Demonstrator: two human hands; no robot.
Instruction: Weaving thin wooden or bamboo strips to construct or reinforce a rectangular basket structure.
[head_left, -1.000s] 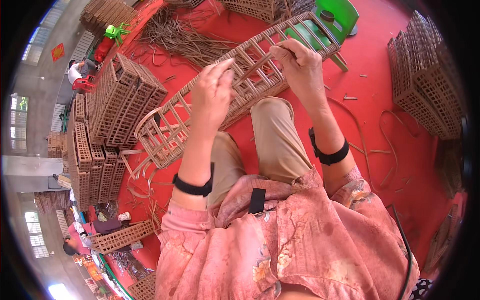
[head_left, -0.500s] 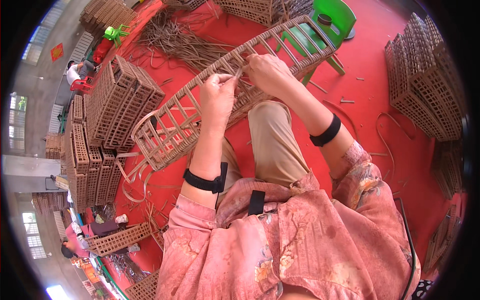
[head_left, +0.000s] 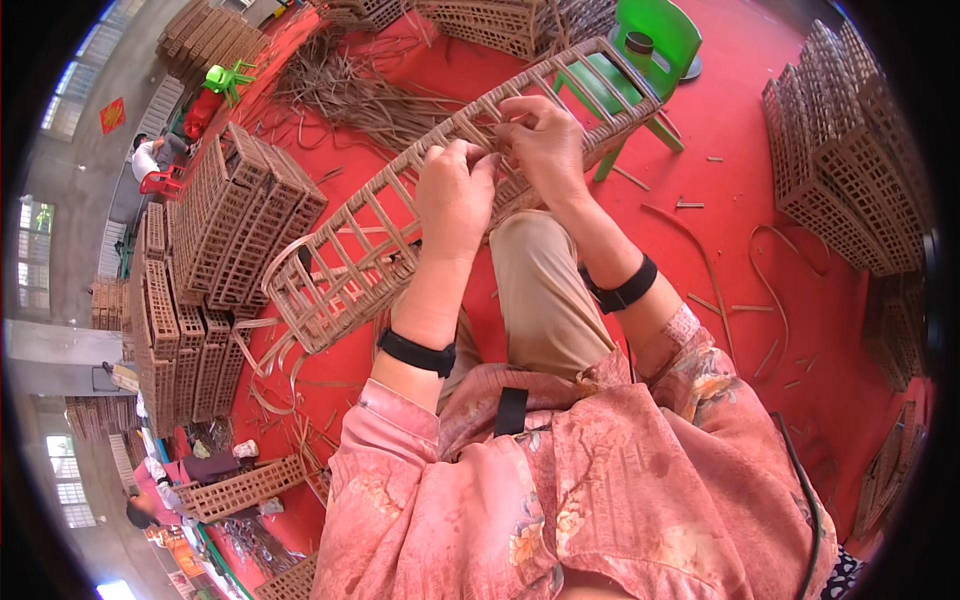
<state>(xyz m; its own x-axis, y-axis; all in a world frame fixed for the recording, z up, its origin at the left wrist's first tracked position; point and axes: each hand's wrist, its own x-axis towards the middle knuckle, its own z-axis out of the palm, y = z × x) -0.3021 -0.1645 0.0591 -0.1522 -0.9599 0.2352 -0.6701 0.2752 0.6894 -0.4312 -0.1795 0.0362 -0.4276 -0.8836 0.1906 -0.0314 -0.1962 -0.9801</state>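
A long, narrow basket frame (head_left: pixel 345 258) wound with brown flat strip slants across my knees, its far end up to the right. Crossbars split its open side into a ladder of gaps. My left hand (head_left: pixel 455 200) is closed in a pinch at the middle of the frame, on what looks like a thin brown weaving strip. Just right of it, my right hand (head_left: pixel 545 150) has its fingers curled in at the same spot, closed on the strip. The fingers hide most of the strip. Loose strip ends (head_left: pixel 290 375) curl from the frame's near left end.
Stacked woven baskets (head_left: pixel 240 215) stand at left, more baskets (head_left: pixel 850 150) at right. A green chair (head_left: pixel 672 40) with a dark round container is past the frame. Loose strips (head_left: pixel 360 95) heap on the red floor (head_left: pixel 790 330). One co-worker (head_left: pixel 170 480) handles a basket; another person (head_left: pixel 150 155) sits farther off.
My hands have shifted slightly to the right along the frame, and my right forearm has swung inward. The right fingers are more curled. The strip between my fingertips is less visible.
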